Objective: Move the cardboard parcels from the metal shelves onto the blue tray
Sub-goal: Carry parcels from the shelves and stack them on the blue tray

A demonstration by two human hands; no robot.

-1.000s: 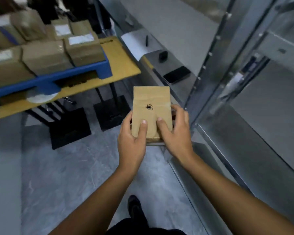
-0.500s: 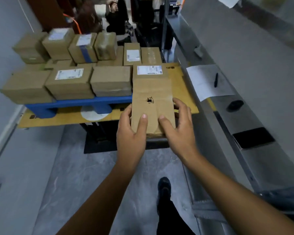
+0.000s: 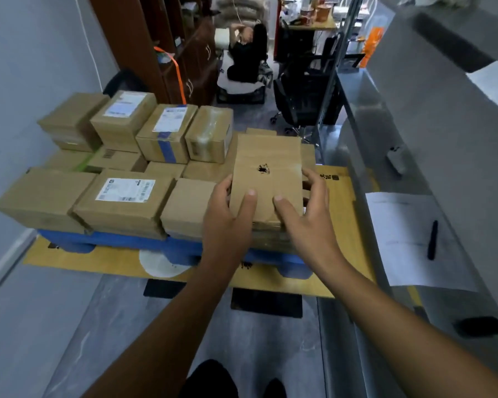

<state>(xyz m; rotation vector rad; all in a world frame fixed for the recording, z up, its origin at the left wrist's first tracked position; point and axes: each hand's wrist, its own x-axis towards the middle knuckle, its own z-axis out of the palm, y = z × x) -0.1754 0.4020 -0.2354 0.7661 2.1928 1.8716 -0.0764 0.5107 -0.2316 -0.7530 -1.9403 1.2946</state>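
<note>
A plain cardboard parcel (image 3: 266,179) with a small black mark on top is held between both hands at the right end of the blue tray (image 3: 121,242). My left hand (image 3: 229,214) grips its left side with the thumb on top. My right hand (image 3: 305,216) grips its right side, thumb on top and fingers round the edge. It lies over another parcel at the tray's front right; whether it rests on that one I cannot tell. Several more cardboard parcels (image 3: 124,201), some with white labels, fill the tray in two layers.
The tray stands on a yellow table top (image 3: 342,225). The metal shelves (image 3: 414,156) run along the right, with a sheet of paper (image 3: 406,234) and a black pen (image 3: 431,239) on them. A person sits at the back by a black office chair (image 3: 302,101). A grey wall is on the left.
I have turned from the shelves and walked up to the tray. The parcel, still in both hands, has travelled forward and now sits over the tray's front right corner.
</note>
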